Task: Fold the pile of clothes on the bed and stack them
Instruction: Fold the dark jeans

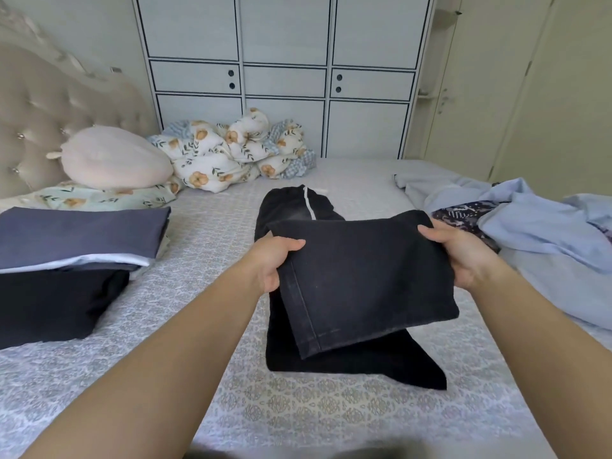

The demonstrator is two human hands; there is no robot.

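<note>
Black jeans mid-fold at the middle of the bed, hem end lifted and carried over the lower layer, waistband end lying toward the far edge. Left hand pinching the left side of the raised fold, thumb on top and fingers curled beneath; right hand clasping the right side likewise.

Best done, by the look of it, by keeping both sides level, lining the stitched seam with the layer beneath, lowering flat, then pressing out the slack before letting go.

Folded stack at the left edge, near the jeans but apart: likely landing spot, with a bare strip of mattress between for sliding across. Unfolded pale blue clothes heaped along the right edge, just beside the right hand, so little room there. Floral quilt and pink cushion at the far-left corner, well apart. Near edge open.
</note>
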